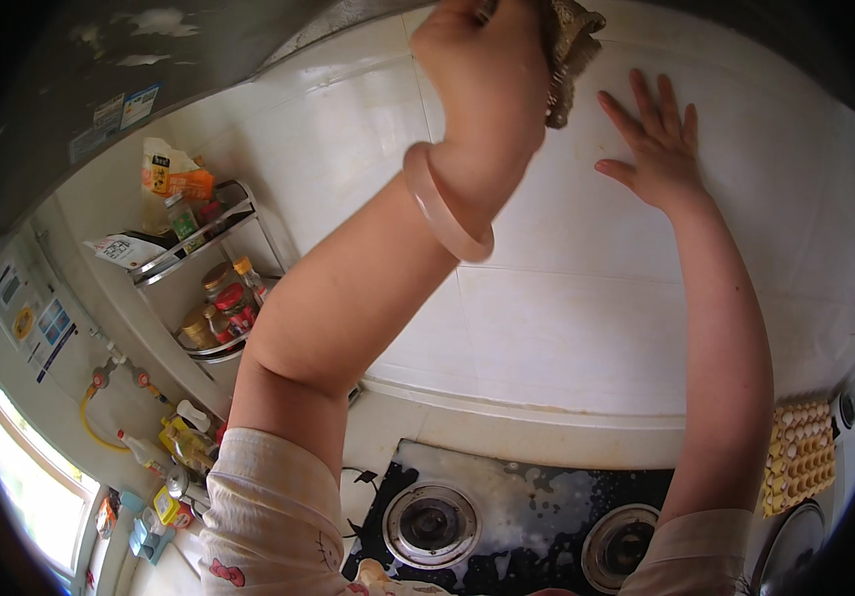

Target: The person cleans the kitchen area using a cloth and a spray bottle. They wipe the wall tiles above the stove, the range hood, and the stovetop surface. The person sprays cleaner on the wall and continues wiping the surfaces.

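Note:
My left hand (491,67), raised at the top centre and bent at the wrist, is closed on a wet-looking brown cloth (573,63) that hangs against the white tiled wall (569,320). Part of that hand's fingers is cut off by the top of the view. A pale pink bangle (446,205) circles the left wrist. To the right, my right hand (655,141) rests with spread fingers against the tiles and holds nothing. Below both arms lies a black glass gas hob (532,514) with two burners, its top wet or foamy in patches.
A dark range hood (196,67) overhangs at the upper left. A metal spice rack (196,246) with jars and packets stands on the left, above bottles (189,447) near a window (18,462). Egg trays (800,454) and a round lid (792,547) are at the lower right.

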The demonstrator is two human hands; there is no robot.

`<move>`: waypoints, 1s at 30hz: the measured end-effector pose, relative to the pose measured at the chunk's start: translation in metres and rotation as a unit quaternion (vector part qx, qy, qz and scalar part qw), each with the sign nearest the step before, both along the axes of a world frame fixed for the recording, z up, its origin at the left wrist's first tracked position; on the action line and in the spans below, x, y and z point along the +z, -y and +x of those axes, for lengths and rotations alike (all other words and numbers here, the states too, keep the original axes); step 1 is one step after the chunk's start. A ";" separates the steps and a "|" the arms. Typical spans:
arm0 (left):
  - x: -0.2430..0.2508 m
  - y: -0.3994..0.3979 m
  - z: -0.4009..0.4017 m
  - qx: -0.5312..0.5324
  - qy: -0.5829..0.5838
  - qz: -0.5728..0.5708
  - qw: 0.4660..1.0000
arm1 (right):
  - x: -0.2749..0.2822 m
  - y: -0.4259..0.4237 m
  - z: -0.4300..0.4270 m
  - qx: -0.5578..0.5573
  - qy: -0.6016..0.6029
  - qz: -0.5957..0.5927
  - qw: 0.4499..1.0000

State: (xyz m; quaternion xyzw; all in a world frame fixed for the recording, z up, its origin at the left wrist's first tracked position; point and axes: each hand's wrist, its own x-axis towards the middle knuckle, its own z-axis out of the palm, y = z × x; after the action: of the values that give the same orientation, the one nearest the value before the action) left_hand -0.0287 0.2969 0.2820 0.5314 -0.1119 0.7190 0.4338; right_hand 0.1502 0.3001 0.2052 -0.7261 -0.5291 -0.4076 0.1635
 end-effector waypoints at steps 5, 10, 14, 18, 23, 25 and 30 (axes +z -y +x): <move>0.012 -0.027 -0.001 0.093 -0.018 0.038 0.995 | 0.000 0.001 -0.002 -0.015 -0.001 -0.002 1.000; 0.011 -0.021 -0.003 0.112 -0.039 0.109 0.987 | 0.002 0.002 -0.001 -0.012 0.002 0.002 1.000; 0.012 -0.030 -0.001 0.130 -0.036 0.088 0.987 | 0.002 0.001 -0.006 -0.018 -0.004 -0.011 1.000; 0.027 -0.028 -0.006 0.049 -0.036 0.037 0.997 | 0.003 0.003 -0.003 -0.025 -0.008 -0.014 1.000; 0.012 -0.015 -0.004 -0.005 -0.060 0.111 0.992 | 0.005 0.004 -0.006 -0.029 -0.008 -0.019 0.999; 0.016 -0.021 -0.004 -0.036 -0.054 0.096 0.993 | 0.002 0.001 -0.007 -0.022 -0.009 -0.013 1.000; 0.016 -0.025 -0.010 0.027 -0.088 0.101 0.991 | 0.001 0.003 0.000 -0.022 -0.009 -0.009 1.000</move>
State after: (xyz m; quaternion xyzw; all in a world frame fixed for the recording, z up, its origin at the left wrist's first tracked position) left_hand -0.0384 0.3216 0.2976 0.6366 -0.1307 0.6658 0.3666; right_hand 0.1502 0.2970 0.2062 -0.7429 -0.5149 -0.3997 0.1527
